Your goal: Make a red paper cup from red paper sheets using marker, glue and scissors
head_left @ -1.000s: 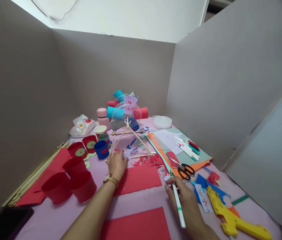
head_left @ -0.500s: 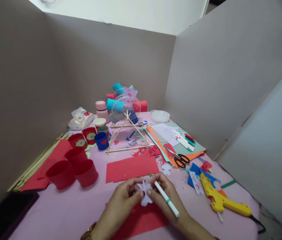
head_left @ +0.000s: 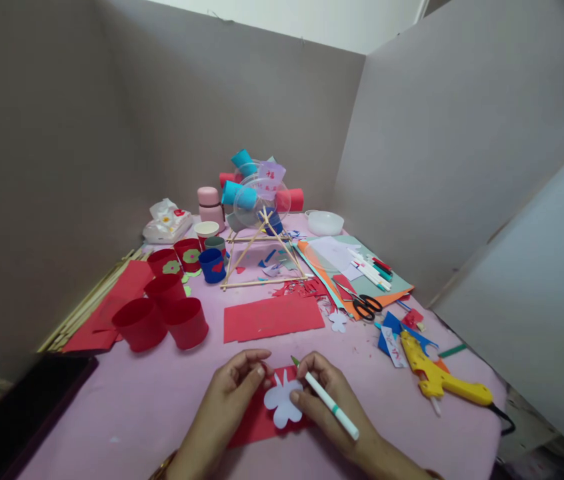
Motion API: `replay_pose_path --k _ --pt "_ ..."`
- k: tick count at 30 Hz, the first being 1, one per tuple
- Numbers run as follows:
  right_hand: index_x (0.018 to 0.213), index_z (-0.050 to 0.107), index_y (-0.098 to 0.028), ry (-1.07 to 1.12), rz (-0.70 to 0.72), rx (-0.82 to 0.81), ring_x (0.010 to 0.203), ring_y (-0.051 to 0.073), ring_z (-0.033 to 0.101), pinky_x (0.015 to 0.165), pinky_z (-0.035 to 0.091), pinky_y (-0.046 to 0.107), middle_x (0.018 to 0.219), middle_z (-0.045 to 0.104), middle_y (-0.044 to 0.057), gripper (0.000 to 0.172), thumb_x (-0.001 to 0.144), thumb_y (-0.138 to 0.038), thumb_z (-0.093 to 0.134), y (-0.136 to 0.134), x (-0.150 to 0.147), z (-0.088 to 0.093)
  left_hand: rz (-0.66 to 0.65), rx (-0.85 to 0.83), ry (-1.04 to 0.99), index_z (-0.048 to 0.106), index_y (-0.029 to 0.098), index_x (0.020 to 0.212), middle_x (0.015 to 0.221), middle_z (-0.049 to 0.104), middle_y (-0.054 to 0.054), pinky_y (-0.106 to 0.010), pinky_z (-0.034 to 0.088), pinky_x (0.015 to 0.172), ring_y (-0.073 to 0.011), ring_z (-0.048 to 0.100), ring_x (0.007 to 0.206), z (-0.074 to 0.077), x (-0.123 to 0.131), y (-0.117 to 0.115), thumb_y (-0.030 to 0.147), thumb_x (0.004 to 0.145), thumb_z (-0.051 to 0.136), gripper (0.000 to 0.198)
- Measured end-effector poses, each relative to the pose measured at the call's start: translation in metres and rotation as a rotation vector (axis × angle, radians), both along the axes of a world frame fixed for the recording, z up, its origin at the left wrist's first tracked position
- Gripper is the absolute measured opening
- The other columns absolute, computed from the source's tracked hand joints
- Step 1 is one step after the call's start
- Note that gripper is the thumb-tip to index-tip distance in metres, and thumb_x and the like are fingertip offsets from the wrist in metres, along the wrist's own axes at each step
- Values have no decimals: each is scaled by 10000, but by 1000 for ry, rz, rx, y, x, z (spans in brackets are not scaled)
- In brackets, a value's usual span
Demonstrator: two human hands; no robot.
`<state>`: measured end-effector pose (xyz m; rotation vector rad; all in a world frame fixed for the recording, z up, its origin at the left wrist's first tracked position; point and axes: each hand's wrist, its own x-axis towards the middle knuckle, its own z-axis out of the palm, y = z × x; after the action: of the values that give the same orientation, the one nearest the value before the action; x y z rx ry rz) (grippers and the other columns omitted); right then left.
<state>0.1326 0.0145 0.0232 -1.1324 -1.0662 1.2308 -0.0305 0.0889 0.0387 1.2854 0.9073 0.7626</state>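
Between my hands is a pale butterfly-shaped paper cutout (head_left: 283,402) with two thin antennae on top. My right hand (head_left: 329,393) pinches its right edge with the thumb. The same hand also holds a white marker (head_left: 331,405) with a green band, its green tip pointing up and left. My left hand (head_left: 236,387) is just left of the cutout, fingers curved and apart, with nothing visible in its grasp. Beneath the cutout lies red paper (head_left: 255,427), partly covered by my hands.
Red paper cups (head_left: 185,325) stand to the left. A red sheet (head_left: 273,318) lies ahead, before a stick frame (head_left: 265,248) with a cup-bearing wheel. Black-handled scissors (head_left: 367,305), a second pale cutout (head_left: 338,321) and a yellow glue gun (head_left: 442,380) lie right.
My left hand has let go of the butterfly cutout and moved left. The cutout, now held by my right hand alone, shows more fully. The view has shifted slightly.
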Motion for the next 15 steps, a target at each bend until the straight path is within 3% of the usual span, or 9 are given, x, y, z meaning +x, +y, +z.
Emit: replay_pose_path --k 6,11,15 --pt "843 462 -208 -24 -31 -7 562 110 427 524 331 228 653 484 -59 262 762 -334 677 1 -2 -2 -61 -47 -43 606 142 975 715 640 -4 -273 452 618 -162 592 655 -5 0 -10 365 666 719 398" --pt "830 474 -203 -102 -163 40 641 132 477 606 386 262 728 540 -22 232 813 -368 638 3 1 5 -20 -55 -45 601 139 950 640 623 24 -235 401 563 -128 556 586 -4 0 -6 352 674 705 365" --pt "829 470 -204 -32 -116 26 619 120 463 586 374 245 701 522 -39 266 784 -374 669 3 1 6 -19 -57 -48 601 137 945 627 611 33 -237 400 566 -127 543 578 -5 2 -4 378 666 711 385"
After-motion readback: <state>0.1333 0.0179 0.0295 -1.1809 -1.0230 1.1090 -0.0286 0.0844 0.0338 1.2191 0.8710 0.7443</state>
